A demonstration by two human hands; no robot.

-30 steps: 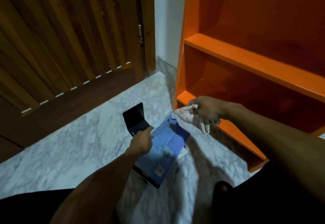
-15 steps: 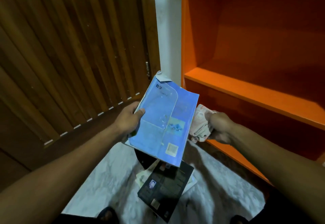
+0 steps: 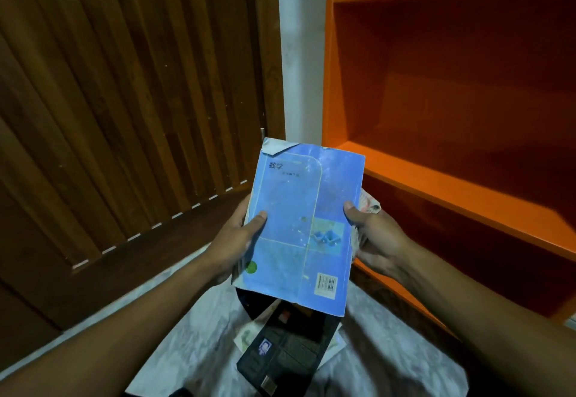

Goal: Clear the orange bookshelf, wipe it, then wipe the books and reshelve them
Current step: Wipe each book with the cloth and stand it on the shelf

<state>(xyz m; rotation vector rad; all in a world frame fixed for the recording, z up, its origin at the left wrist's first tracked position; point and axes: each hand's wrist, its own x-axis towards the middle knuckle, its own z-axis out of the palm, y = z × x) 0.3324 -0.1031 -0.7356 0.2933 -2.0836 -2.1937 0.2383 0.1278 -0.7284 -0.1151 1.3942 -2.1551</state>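
I hold a light blue book up in front of me, back cover facing me, a barcode at its lower right and its top left corner torn. My left hand grips its left edge, thumb on the cover. My right hand grips the right edge and also clutches a crumpled white-and-red cloth behind the book. The orange bookshelf stands at the right with bare shelves. A black book lies on the floor below, on top of a pale one.
A brown slatted wooden door fills the left side. A strip of white wall separates it from the shelf. The floor is white marble, with my forearms stretched over it.
The blue book rose from the floor pile to chest height. My right hand, cloth still in it, came across and took the book's right edge. The view tilted upward.
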